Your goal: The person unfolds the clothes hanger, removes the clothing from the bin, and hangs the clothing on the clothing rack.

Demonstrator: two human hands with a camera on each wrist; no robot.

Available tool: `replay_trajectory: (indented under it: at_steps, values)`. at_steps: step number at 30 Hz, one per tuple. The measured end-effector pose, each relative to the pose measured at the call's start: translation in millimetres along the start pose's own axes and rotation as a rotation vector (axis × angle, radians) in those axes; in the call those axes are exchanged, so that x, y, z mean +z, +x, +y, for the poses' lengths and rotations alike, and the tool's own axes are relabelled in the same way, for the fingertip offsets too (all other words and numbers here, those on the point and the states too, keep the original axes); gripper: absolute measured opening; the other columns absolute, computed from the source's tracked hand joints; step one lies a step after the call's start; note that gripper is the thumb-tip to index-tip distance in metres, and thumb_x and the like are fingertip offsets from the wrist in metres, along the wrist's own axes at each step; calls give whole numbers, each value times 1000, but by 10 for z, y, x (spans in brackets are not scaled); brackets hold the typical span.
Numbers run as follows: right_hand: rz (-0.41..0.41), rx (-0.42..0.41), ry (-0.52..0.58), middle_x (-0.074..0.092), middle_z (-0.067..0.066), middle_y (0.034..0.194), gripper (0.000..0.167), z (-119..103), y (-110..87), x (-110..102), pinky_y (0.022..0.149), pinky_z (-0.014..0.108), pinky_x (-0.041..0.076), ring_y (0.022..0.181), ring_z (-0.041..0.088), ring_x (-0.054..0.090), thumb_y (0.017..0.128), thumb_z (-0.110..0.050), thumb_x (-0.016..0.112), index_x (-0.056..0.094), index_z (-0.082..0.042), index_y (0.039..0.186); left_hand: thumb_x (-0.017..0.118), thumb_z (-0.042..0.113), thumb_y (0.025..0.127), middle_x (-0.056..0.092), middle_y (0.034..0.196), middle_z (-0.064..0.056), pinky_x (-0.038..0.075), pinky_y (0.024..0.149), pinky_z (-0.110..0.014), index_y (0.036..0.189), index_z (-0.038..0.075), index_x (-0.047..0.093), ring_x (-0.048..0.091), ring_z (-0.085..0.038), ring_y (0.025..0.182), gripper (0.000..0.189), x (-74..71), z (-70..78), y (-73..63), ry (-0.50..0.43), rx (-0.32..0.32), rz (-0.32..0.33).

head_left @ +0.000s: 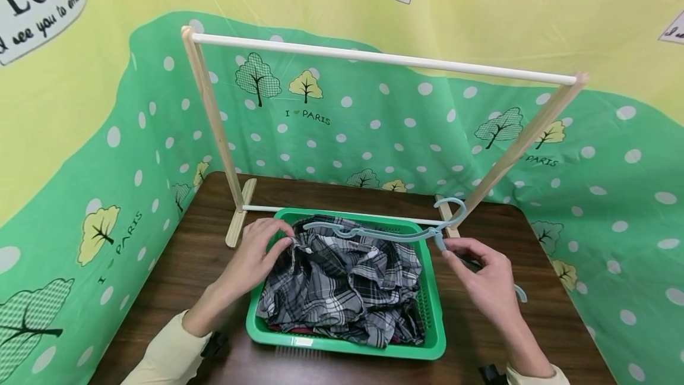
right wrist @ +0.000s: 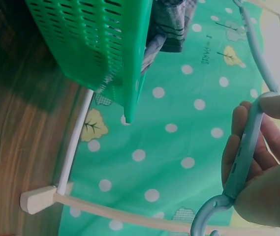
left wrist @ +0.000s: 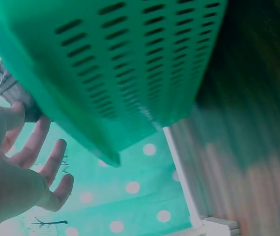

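A black, grey and white plaid garment [head_left: 331, 296] lies bunched in a green plastic basket [head_left: 342, 346]. At its back left, my left hand [head_left: 262, 254] pinches the cloth between thumb and forefinger; the left wrist view shows the other fingers spread beside the basket's rim. My right hand [head_left: 483, 278] grips a light blue plastic clothes hanger [right wrist: 243, 157] near the base of its hook. One hanger arm [head_left: 379, 234] reaches across above the garment, its tip close to my left fingers. The opposite arm passes behind my right hand, which partly hides it.
Behind the basket stands a wooden rack with a white top rail [head_left: 374, 58] and a lower white bar [right wrist: 76, 142]. A bit of dark red cloth [head_left: 299, 331] shows under the plaid. Green and yellow patterned fabric [head_left: 342, 135] surrounds the brown wooden table [head_left: 176, 302].
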State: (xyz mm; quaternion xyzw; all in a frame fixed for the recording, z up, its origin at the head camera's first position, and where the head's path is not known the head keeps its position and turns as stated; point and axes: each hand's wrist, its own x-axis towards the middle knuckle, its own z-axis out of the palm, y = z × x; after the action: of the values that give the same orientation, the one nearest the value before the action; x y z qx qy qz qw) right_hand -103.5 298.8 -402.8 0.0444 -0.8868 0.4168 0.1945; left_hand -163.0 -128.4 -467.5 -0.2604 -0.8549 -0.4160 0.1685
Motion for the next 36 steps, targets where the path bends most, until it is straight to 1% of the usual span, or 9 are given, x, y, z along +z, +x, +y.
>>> replay_trajectory:
  at_steps: [5, 10, 16, 21, 24, 27, 30, 32, 36]
  values:
    - [-19, -56, -43, 84, 8, 102, 25, -27, -15, -2, 75, 10, 56, 87, -7, 70, 96, 5, 86, 87, -12, 115, 67, 15, 113, 77, 115, -3, 50, 106, -57, 112, 11, 73, 71, -26, 117, 7, -61, 130, 43, -10, 50, 54]
    - [-45, -85, -45, 84, 5, 104, 27, -99, -33, 22, 76, 10, 57, 88, -7, 71, 97, 2, 86, 87, -18, 116, 73, 3, 108, 74, 120, -1, 60, 101, -49, 114, 11, 73, 72, -21, 117, 10, -127, 325, 81, -54, 89, 58]
    - [-63, -149, -13, 85, 3, 106, 29, -203, -42, 78, 77, 9, 57, 90, -7, 72, 95, 5, 86, 88, -17, 114, 74, -4, 105, 73, 120, -2, 62, 93, -42, 114, 12, 72, 71, -18, 113, 18, -180, 579, 138, -89, 153, 53]
    - [-65, -214, -33, 86, 3, 107, 33, -282, -51, 160, 72, 11, 56, 93, -10, 71, 94, 6, 87, 88, -19, 114, 72, -5, 106, 73, 121, -4, 60, 85, -32, 114, 11, 72, 69, -17, 107, 18, -158, 705, 154, -142, 151, 56]
    - [-58, -236, -35, 85, 2, 106, 34, -324, -59, 217, 60, 14, 51, 83, -9, 68, 94, 6, 87, 88, -20, 115, 70, -5, 107, 73, 123, -8, 65, 85, -31, 115, 9, 72, 70, -17, 110, 16, -139, 752, 147, -207, 120, 54]
    - [-62, -249, -18, 84, 2, 106, 34, -357, -73, 276, 54, 17, 44, 71, -7, 61, 93, 7, 87, 88, -18, 115, 68, -5, 109, 73, 126, -12, 69, 88, -33, 116, 8, 72, 71, -17, 116, 15, -126, 812, 143, -286, 84, 42]
    - [-74, -256, 8, 85, 3, 106, 33, -394, -97, 342, 61, 16, 48, 72, -5, 62, 93, 8, 87, 88, -17, 116, 66, -4, 110, 72, 128, -14, 70, 91, -36, 116, 7, 72, 71, -19, 118, 15, -100, 888, 146, -350, 77, 22]
    - [-81, -252, 24, 85, 3, 106, 33, -425, -117, 388, 67, 16, 52, 84, -4, 69, 93, 8, 87, 88, -16, 115, 66, -4, 111, 72, 128, -13, 70, 92, -36, 116, 8, 72, 71, -20, 118, 15, -72, 945, 150, -369, 93, 10]
    - [-83, -231, 46, 86, 1, 107, 32, -513, -154, 473, 75, 17, 54, 94, -2, 74, 93, 6, 87, 88, -18, 115, 66, -5, 110, 71, 129, -13, 69, 95, -36, 116, 9, 71, 73, -24, 118, 16, -6, 1057, 147, -389, 133, -12]
